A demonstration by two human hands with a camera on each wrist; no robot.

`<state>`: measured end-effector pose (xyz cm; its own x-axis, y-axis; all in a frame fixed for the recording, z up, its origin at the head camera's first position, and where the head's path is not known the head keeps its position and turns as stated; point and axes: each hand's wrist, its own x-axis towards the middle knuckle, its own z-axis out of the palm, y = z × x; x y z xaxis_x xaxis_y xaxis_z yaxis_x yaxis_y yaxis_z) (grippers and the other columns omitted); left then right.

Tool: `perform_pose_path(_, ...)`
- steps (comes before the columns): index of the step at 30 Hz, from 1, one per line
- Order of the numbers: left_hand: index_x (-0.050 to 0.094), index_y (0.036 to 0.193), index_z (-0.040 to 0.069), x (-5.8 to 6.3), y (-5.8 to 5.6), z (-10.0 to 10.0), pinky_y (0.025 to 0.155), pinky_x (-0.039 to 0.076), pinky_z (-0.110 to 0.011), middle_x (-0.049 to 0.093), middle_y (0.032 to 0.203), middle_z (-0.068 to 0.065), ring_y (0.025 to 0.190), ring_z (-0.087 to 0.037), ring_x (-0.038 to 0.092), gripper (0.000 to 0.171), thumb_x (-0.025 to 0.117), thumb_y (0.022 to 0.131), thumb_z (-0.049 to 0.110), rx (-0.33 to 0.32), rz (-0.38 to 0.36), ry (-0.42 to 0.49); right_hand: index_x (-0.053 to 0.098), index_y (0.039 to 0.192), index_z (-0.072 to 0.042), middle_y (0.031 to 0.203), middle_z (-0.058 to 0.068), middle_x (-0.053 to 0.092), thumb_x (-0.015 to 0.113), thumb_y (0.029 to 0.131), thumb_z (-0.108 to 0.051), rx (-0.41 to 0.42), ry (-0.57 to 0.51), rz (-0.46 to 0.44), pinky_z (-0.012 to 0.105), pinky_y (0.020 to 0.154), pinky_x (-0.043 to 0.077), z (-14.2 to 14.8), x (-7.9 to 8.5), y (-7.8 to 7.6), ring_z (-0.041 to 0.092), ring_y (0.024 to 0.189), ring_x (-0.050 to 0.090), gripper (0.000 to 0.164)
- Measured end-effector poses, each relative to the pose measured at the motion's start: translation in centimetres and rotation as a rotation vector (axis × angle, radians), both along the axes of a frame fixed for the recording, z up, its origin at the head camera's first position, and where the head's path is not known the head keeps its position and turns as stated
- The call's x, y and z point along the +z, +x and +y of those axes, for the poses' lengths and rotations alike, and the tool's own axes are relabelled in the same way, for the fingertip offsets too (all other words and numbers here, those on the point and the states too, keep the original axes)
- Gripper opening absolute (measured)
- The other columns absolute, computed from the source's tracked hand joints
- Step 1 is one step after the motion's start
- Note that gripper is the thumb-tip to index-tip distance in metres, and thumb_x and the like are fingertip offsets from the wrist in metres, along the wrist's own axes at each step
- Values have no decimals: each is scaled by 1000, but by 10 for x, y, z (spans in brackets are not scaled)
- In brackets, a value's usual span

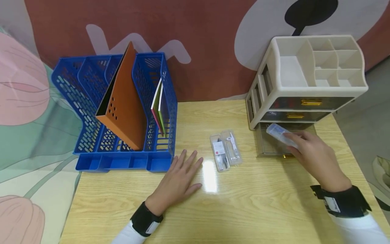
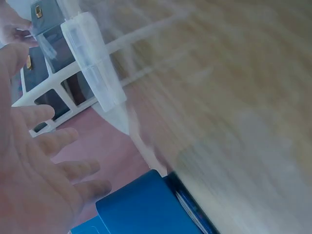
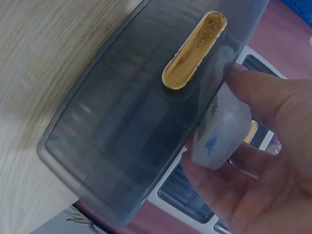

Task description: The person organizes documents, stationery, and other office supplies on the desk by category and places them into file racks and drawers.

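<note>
My right hand [image 1: 315,157] pinches a small translucent plastic case [image 1: 278,133] between thumb and fingers. It is tilted over the pulled-out bottom drawer [image 1: 271,145] of the white drawer cabinet [image 1: 289,81]. In the right wrist view the case [image 3: 222,129] shows a blue mark, beside the drawer's smoky front with its gold handle [image 3: 195,51]. My left hand [image 1: 175,183] lies flat on the table, fingers spread, near the blue file rack [image 1: 125,154]. Between the hands lies an opened clear case [image 1: 225,150] with a white label and small tools in it.
An orange folder [image 1: 128,105] leans in the blue rack, with thin booklets [image 1: 159,108] in its right slot. Compartments form the cabinet's top. The wooden table [image 1: 243,206] ends at the right along a sloping edge. A red patterned cloth [image 1: 210,51] hangs behind.
</note>
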<state>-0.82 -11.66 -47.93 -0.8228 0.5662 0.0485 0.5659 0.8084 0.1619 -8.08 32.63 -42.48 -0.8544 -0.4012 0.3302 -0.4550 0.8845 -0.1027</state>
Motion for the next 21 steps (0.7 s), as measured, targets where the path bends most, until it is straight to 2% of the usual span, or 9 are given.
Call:
perform_pose_path(6,25,166,23,0,3,-1,121,30,-64,24,172,-10,156,-46,22,80,53,101,60,-15,-2,-2,72,122,-7,103,27,67,92,73,-11,-34,17,3,56,49,53,-10,-5,-10,42,75,67,54)
perform_pose_path(12,28,165,22,0,3,-1,120,32,-63,26,171,-12,155,-47,24,76,54,102,55,-19,12,-12,72,122,-4,100,29,68,91,75,-9,-55,-10,13,52,45,50,-24,-11,-18,41,65,65,51)
perform_pose_path(21,28,165,23,1,4,-1,120,32,-63,26,171,-12,155,-46,24,75,55,102,55,-13,4,-23,70,118,-1,95,32,65,89,78,-12,-146,-37,-50,58,50,51,-34,-20,-21,49,72,66,47)
